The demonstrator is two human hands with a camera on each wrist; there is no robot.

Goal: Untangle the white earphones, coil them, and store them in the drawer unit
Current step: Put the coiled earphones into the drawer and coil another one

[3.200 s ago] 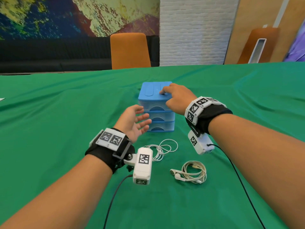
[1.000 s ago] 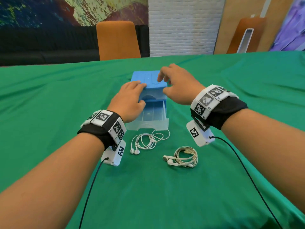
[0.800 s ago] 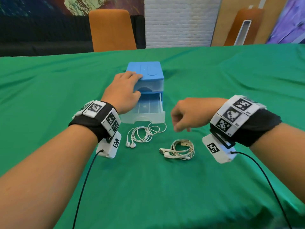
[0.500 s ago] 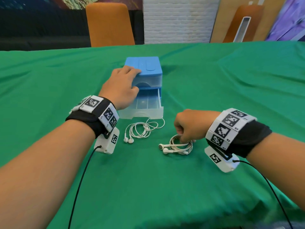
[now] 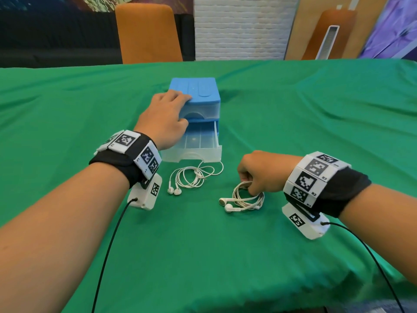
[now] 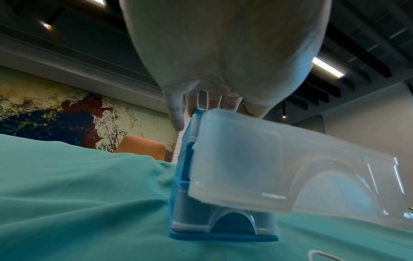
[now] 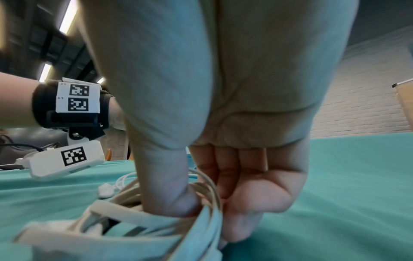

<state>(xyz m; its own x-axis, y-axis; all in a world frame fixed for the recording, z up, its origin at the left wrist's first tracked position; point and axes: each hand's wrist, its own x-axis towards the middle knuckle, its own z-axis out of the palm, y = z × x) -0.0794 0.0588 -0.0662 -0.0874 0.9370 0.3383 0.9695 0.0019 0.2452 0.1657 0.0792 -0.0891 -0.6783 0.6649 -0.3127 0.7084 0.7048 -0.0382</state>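
Now the coiled earphones (image 5: 247,198) are being pinched at the far right edge of their loop, thumb inside the coil and curled fingers (image 7: 234,178) outside it, as the right wrist view shows plainly. The right hand (image 5: 261,171) is closed on the cable bundle, which lies on the green tablecloth (image 5: 203,256) near the person, its two earbuds trailing out to the left. From that grip the open drawer (image 5: 196,145) lies up and to the left, farther away; that is the relation on which the coming move is judged to turn. The drawer is pulled out toward the person from the middle of the blue drawer unit (image 5: 198,96), its long axis running near to far, its mouth facing up. The right hand is clearly the nearer one to the coil. The left hand (image 5: 167,118) is laid on the top left corner of the unit, fingers fairly straight over the lid, thumb down the side, apparently steadying it.

A second, looser pair of white earphones (image 5: 191,178) is seen just in front of the drawer, touching or nearly touching its front wall. The pinched set looks creamier, tightly wound in several neat turns, limp enough that the buds may dangle when lifted.
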